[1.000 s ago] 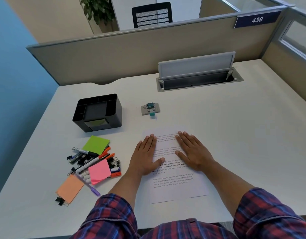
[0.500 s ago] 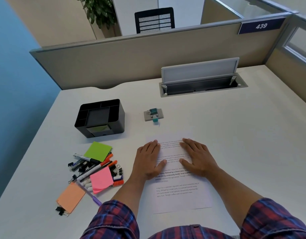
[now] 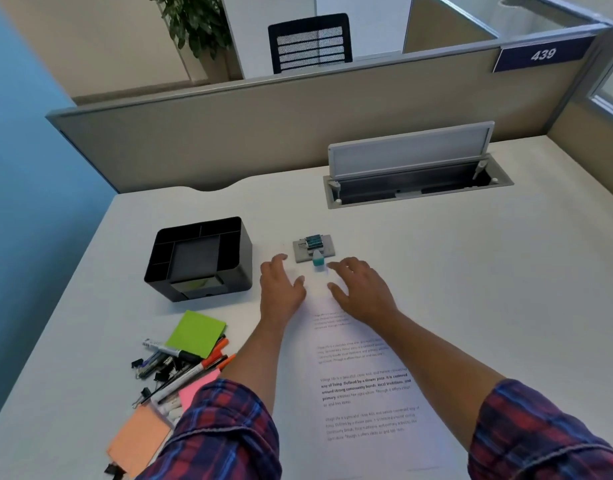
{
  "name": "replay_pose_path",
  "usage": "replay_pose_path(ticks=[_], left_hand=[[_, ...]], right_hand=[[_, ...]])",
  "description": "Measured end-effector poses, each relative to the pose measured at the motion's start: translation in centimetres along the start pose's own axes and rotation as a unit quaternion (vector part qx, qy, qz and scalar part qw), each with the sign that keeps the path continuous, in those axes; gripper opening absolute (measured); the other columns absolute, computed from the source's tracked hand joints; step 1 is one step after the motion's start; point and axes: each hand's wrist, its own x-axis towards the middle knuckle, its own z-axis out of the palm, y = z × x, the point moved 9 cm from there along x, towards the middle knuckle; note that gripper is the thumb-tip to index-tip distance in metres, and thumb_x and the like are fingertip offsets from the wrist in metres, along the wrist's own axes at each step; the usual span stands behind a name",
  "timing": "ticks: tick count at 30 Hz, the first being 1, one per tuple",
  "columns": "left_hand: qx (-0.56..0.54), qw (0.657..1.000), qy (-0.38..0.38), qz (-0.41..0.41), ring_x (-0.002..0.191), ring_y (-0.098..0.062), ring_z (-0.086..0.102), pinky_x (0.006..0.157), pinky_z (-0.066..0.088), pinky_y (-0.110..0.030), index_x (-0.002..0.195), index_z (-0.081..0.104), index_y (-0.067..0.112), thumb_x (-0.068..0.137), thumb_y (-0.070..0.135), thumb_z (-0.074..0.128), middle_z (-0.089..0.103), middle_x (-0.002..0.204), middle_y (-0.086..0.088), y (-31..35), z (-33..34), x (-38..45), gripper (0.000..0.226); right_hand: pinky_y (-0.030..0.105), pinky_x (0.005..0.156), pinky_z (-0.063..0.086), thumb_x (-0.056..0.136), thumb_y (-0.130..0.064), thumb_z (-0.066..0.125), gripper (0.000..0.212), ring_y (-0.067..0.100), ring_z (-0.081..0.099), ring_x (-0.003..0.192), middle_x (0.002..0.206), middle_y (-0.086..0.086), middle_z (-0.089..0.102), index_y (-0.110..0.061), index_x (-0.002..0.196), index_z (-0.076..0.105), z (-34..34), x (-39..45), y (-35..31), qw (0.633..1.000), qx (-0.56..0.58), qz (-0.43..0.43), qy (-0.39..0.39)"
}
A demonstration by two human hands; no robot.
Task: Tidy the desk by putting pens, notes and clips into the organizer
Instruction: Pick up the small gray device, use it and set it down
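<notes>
Both of my hands reach out over the white desk, palms down and fingers loosely spread, holding nothing: my left hand and my right hand hang at the far end of the printed white sheet of paper, just near of a small grey pad with a teal clip-like piece on it, which neither hand touches. Whether my palms rest on the paper or float just above it I cannot tell. To the left stands the black plastic desk organizer with its several open compartments, upright and apart from my left hand. Nearer on the left lies the clutter: a lime-green sticky note pad, a heap of pens and markers with orange and black caps, small black binder clips scattered among them, a pink sticky note partly under my plaid sleeve, and an orange sticky note pad nearest the desk's edge.
</notes>
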Motion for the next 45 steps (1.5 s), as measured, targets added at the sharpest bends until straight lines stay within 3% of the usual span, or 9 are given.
replay_pose_path(ticks=[7, 18, 24, 29, 32, 35, 38, 40, 45], left_hand=[[0.023, 0.995, -0.086, -0.034, 0.131, -0.03, 0.042, 0.114, 0.036, -0.039, 0.157, 0.026, 0.032, 0.083, 0.033, 0.078, 0.035, 0.137, -0.013, -1.7, 1.5, 4.6, 0.09], [0.098, 0.99, -0.098, -0.036, 0.105, -0.021, 0.057, 0.088, 0.053, -0.04, 0.138, 0.045, 0.051, 0.083, 0.038, 0.065, 0.037, 0.116, 0.001, -1.3, 2.3, 7.6, 0.06], [0.071, 0.99, -0.118, -0.028, 0.107, -0.02, 0.059, 0.091, 0.054, -0.041, 0.133, 0.049, 0.049, 0.083, 0.037, 0.07, 0.039, 0.121, 0.0, -1.7, 2.7, 8.4, 0.056], [0.057, 0.991, -0.117, -0.033, 0.106, -0.021, 0.059, 0.091, 0.054, -0.041, 0.13, 0.051, 0.048, 0.079, 0.049, 0.075, 0.04, 0.122, 0.0, -1.8, 2.7, 8.3, 0.057], [0.063, 0.991, -0.116, -0.032, 0.11, -0.023, 0.057, 0.094, 0.053, -0.042, 0.132, 0.05, 0.046, 0.08, 0.044, 0.077, 0.04, 0.124, -0.002, -1.7, 2.7, 8.4, 0.058], [0.061, 0.991, -0.116, -0.032, 0.113, -0.024, 0.057, 0.095, 0.052, -0.041, 0.133, 0.05, 0.044, 0.081, 0.039, 0.077, 0.04, 0.124, -0.003, -1.9, 2.8, 8.4, 0.059], [0.055, 0.991, -0.12, -0.031, 0.113, -0.023, 0.056, 0.096, 0.052, -0.042, 0.135, 0.049, 0.044, 0.082, 0.039, 0.077, 0.039, 0.124, -0.003, -2.0, 2.9, 8.5, 0.06], [0.052, 0.991, -0.123, -0.031, 0.113, -0.022, 0.056, 0.096, 0.052, -0.041, 0.135, 0.049, 0.044, 0.082, 0.039, 0.077, 0.039, 0.124, -0.002, -2.1, 2.9, 8.5, 0.06], [0.054, 0.992, -0.112, -0.037, 0.114, -0.023, 0.055, 0.097, 0.051, -0.04, 0.139, 0.046, 0.039, 0.082, 0.04, 0.077, 0.041, 0.128, -0.002, -2.3, 2.9, 8.5, 0.065]], right_hand=[[0.038, 0.086, 0.055, 0.099, -0.046, 0.052, 0.045, 0.026, 0.058, 0.112, 0.13, 0.008, 0.058, -0.026, 0.139, 0.055, 2.0, 5.3, -2.0, 0.999, -0.017, 0.033, 0.004], [0.036, 0.067, 0.051, 0.104, -0.046, 0.037, 0.034, 0.031, 0.062, 0.091, 0.117, 0.009, 0.062, -0.026, 0.123, 0.058, 4.2, 7.3, -2.5, 0.992, -0.122, -0.001, -0.018], [0.039, 0.069, 0.055, 0.102, -0.043, 0.043, 0.028, 0.032, 0.066, 0.086, 0.114, 0.007, 0.061, -0.024, 0.119, 0.055, 4.8, 8.7, -1.8, 0.997, -0.054, 0.03, -0.048], [0.039, 0.07, 0.056, 0.099, -0.032, 0.053, 0.011, 0.024, 0.065, 0.083, 0.104, 0.004, 0.066, -0.022, 0.102, 0.056, 4.3, 9.5, -0.5, 0.985, 0.149, 0.088, -0.02], [0.026, 0.056, 0.051, 0.101, -0.03, 0.053, 0.01, 0.01, 0.061, 0.061, 0.084, -0.001, 0.067, -0.023, 0.096, 0.057, 4.0, 9.2, 1.0, 0.906, 0.391, 0.163, 0.013], [0.032, 0.052, 0.049, 0.102, -0.012, 0.05, 0.011, 0.02, 0.052, 0.054, 0.064, 0.006, 0.058, -0.01, 0.097, 0.061, 3.6, 9.5, 2.0, 0.763, 0.61, 0.209, 0.044], [0.033, 0.055, 0.05, 0.101, -0.005, 0.05, 0.015, 0.019, 0.054, 0.058, 0.068, 0.007, 0.056, -0.004, 0.103, 0.065, 2.8, 10.1, 2.3, 0.682, 0.7, 0.203, 0.052], [0.032, 0.061, 0.056, 0.1, -0.008, 0.057, 0.015, 0.018, 0.06, 0.063, 0.075, 0.009, 0.061, -0.005, 0.107, 0.07, 2.3, 10.4, 2.6, 0.699, 0.69, 0.181, 0.043], [0.029, 0.077, 0.062, 0.089, -0.013, 0.075, 0.021, 0.02, 0.071, 0.092, 0.102, 0.006, 0.071, -0.022, 0.108, 0.075, 1.6, 10.7, 4.2, 0.855, 0.501, 0.13, 0.019]])
